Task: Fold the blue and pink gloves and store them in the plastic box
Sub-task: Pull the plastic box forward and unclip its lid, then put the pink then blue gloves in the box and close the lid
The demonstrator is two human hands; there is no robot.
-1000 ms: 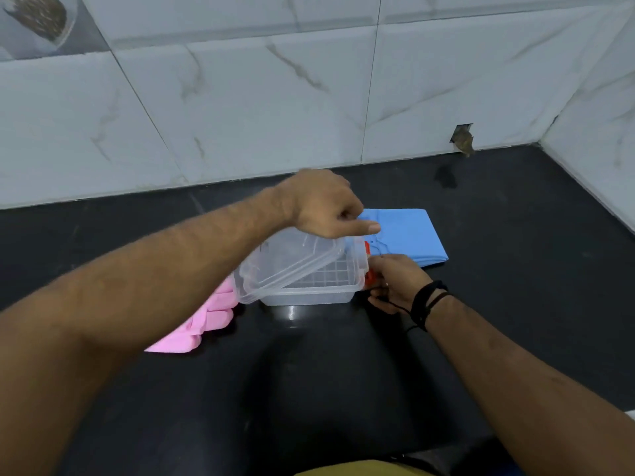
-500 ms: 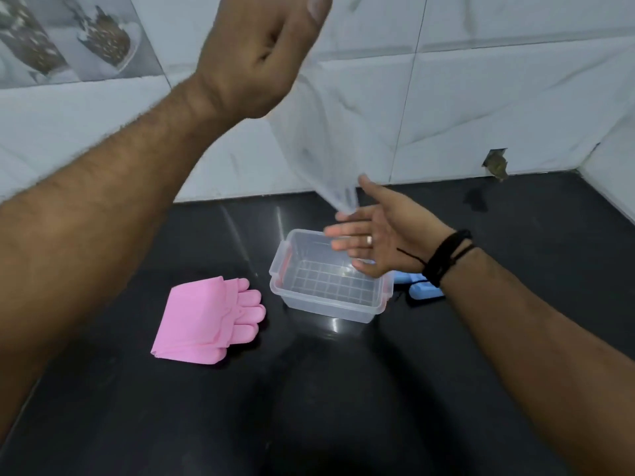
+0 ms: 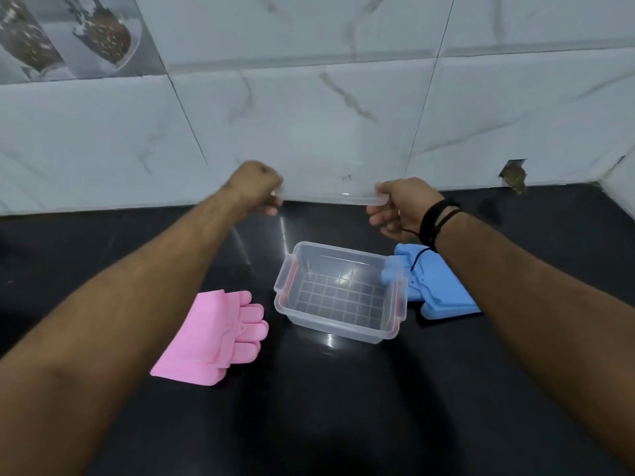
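Holding the clear lid up by its two ends, both hands are raised toward the back, near the tiled wall: left hand curled into a fist pinching the lid's left edge, right hand pinching the right edge w/ thumb on top and fingers loosely curled below. Lid is see-through & hard to trace, so can't tell if it touches the wall. Probably lifted clear to get it out of the way, leaving the plastic box open and empty, upright mid-counter. Pink gloves lie stacked flat just left of the box, fingers toward it; blue gloves lie flat right of it, touching or nearly touching its rim. Neither pair looks folded yet, so the actual task hasn't begun. Gloves flank the box, easy reach for each hand.
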